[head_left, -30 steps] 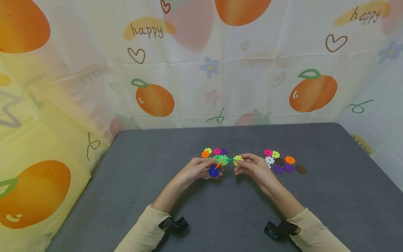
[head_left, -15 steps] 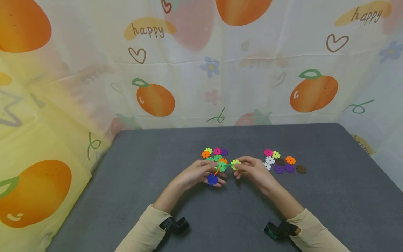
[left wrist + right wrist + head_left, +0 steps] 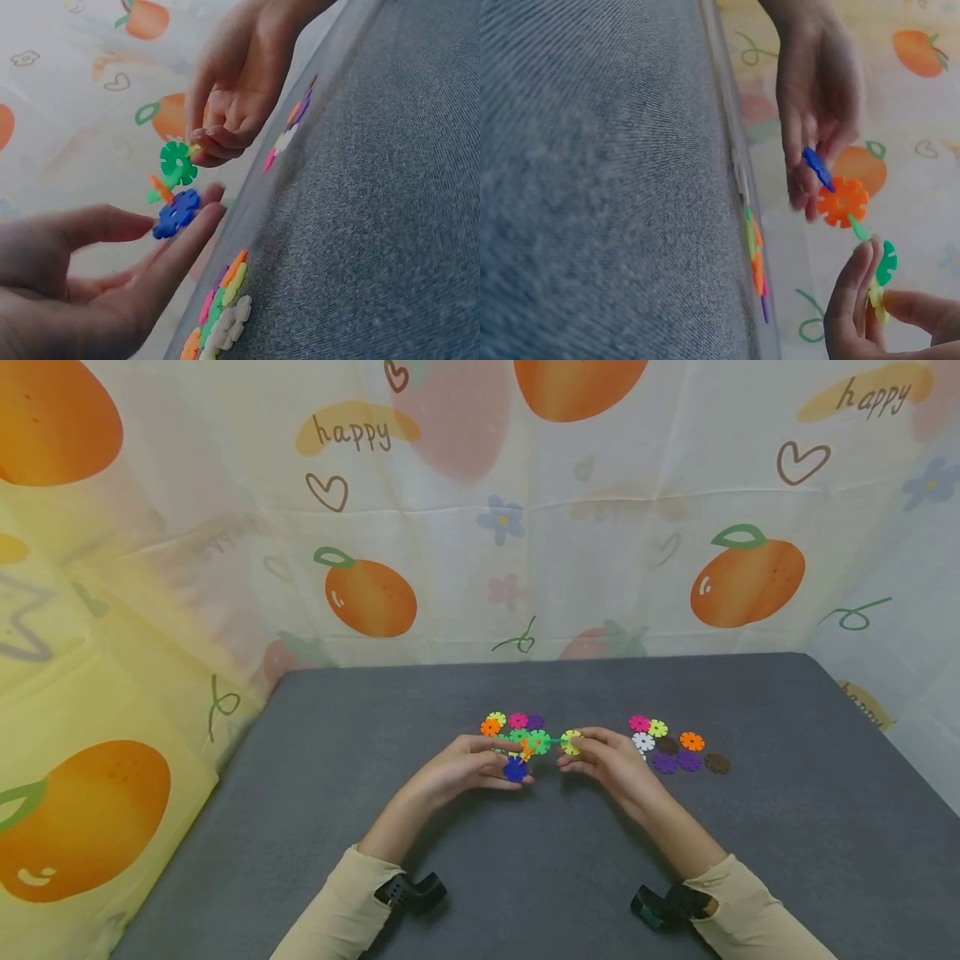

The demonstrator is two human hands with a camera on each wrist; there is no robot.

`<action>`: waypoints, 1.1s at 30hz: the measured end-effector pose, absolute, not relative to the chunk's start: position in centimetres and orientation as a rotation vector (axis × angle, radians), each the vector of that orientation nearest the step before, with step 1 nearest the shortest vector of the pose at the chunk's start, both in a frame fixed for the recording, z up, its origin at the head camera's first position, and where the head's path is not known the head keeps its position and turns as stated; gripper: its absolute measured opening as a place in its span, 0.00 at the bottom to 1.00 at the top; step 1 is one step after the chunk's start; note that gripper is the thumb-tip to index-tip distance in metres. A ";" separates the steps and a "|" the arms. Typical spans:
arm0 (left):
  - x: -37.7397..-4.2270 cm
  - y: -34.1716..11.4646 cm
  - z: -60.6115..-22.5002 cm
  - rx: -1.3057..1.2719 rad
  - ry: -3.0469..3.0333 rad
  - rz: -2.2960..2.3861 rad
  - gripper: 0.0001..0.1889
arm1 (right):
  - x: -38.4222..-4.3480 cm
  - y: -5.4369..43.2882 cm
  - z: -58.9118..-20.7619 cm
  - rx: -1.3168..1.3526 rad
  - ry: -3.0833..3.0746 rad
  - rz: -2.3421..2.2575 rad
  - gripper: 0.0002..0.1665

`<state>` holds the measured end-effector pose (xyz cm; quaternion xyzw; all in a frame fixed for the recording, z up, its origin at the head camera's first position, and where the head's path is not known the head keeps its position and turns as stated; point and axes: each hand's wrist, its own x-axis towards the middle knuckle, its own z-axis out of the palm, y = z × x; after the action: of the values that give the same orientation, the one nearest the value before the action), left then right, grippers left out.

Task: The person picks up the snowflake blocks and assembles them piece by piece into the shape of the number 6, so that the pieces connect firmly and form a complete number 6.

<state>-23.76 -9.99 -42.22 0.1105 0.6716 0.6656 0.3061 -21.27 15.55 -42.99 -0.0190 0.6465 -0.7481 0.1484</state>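
A chain of notched plastic snowflake discs hangs between my two hands, above the table. It runs from a blue disc (image 3: 177,214) through an orange disc (image 3: 843,202) and two green ones, the larger view of which is a green disc (image 3: 178,162), to a yellow disc (image 3: 571,742). My left hand (image 3: 468,764) holds the blue disc between thumb and fingers. With thumb and fingertips my right hand (image 3: 611,764) pinches the yellow disc at the chain's other end. Fingers partly cover the yellow disc in the right wrist view.
Behind the left hand lies a group of loose discs, among them a pink disc (image 3: 518,720). Farther right, another group includes a purple disc (image 3: 689,762) and a brown disc (image 3: 717,763). A printed cloth (image 3: 450,568) hangs behind the grey table (image 3: 525,877).
The chain dipped toward the person, then came back up. The blue disc and orange disc have turned, and my left fingers, spread beneath the blue disc half a second ago, have come in to it.
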 end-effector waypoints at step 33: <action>-23.0 -8.7 -42.2 0.286 1.903 1.949 0.14 | -21.0 14.8 -43.4 -0.050 1.856 -2.169 0.27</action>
<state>-22.97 -8.72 -42.15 0.1023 0.6808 0.6971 0.2000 -21.01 14.82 -43.39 -0.0172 0.6434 -0.7519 0.1424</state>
